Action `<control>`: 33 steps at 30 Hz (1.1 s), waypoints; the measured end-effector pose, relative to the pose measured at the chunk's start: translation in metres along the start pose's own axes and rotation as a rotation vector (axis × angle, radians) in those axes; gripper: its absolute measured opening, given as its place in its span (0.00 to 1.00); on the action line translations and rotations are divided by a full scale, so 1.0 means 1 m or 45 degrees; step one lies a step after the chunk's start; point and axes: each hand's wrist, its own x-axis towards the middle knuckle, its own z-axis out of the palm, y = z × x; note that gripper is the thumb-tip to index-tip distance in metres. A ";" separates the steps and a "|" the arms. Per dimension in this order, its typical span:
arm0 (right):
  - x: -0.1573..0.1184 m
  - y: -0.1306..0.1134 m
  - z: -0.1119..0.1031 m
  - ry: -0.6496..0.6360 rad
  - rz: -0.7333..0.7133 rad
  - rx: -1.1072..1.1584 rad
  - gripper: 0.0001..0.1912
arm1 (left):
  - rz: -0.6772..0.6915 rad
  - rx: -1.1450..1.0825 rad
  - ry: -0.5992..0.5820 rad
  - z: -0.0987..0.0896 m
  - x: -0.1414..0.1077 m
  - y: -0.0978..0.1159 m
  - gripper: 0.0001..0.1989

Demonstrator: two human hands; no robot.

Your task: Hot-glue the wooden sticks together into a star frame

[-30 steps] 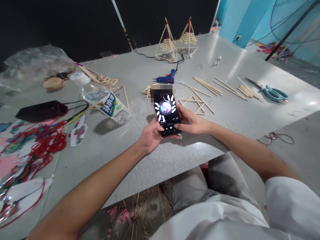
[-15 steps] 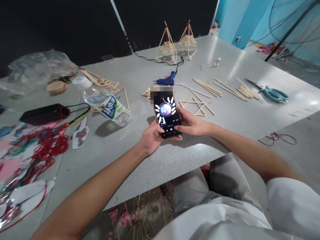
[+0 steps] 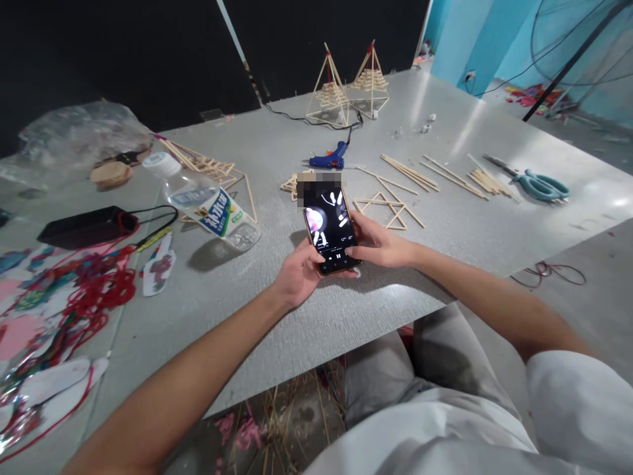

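A smartphone (image 3: 330, 224) with a lit, mostly dark screen is held tilted over the grey table (image 3: 277, 336). My left hand (image 3: 299, 272) is closed around its lower left corner, the thumb at the screen's edge. On the lower right side, my right hand (image 3: 378, 243) grips it too, with the thumb over the bottom of the screen. White shapes and a bright round picture show on the display; its upper left part is blurred out. Just beyond the phone lie a small stack of wooden sticks (image 3: 291, 187) and a flat star-shaped stick frame (image 3: 386, 210).
A clear bottle (image 3: 217, 204) stands left of the phone. Behind are a blue glue gun (image 3: 330, 157) and two stick pyramids (image 3: 328, 92). Loose sticks (image 3: 410, 173) and scissors (image 3: 539, 185) lie to the right. Red cord (image 3: 93, 297) and a black box (image 3: 89, 225) are at left.
On the phone's screen, the bright round picture has shifted left and the white shapes have changed place. Both hands stay where they were.
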 end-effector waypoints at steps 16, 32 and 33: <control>0.000 -0.003 0.000 0.012 -0.009 0.038 0.39 | -0.011 -0.003 -0.066 -0.002 0.001 -0.003 0.26; -0.001 -0.001 -0.002 0.002 -0.013 0.006 0.42 | -0.016 0.009 -0.041 0.000 0.000 -0.002 0.26; -0.001 -0.001 -0.001 0.008 -0.009 0.007 0.41 | -0.014 0.009 -0.041 0.000 0.001 -0.002 0.26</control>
